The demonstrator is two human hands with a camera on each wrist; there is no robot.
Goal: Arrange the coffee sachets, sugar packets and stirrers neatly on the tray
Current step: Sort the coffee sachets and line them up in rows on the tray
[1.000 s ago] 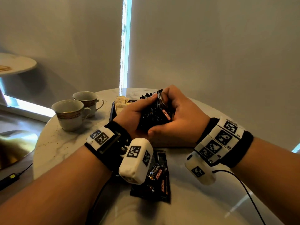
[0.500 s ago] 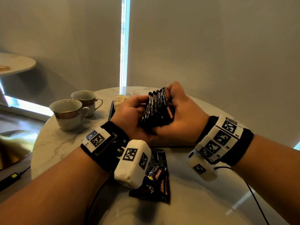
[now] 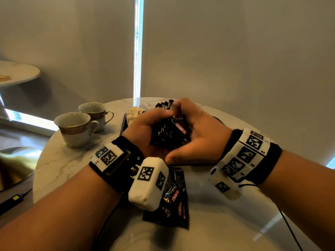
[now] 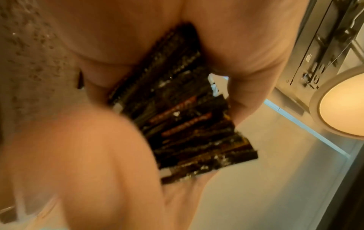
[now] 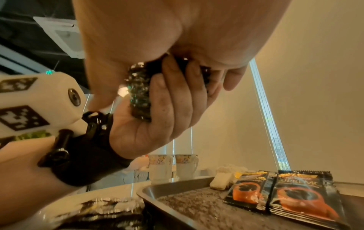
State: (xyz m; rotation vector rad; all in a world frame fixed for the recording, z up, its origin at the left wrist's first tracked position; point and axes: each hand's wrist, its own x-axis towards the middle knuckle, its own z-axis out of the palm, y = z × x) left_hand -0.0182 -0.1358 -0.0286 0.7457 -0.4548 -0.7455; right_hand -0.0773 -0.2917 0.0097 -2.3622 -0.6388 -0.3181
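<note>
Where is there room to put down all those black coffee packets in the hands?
The tray has bare speckled floor between its near rim and the stacked sachets. Its far end is crowded with sugar packets. Bare marble lies between the cups and the loose sachets by the wrists.

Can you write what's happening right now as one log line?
left hand: grips sachet stack | right hand: grips same stack | tray: holds sachets | loose sachets: on table

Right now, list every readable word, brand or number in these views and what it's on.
"SUPR…MO": black coffee sachets lying in the grey metal tray.
"SUPR…": loose black sachets on the white marble table; the red lettering beside it is too blurred.
Black sachet stack gripped by left hand and right hand: red print unreadable.
</note>
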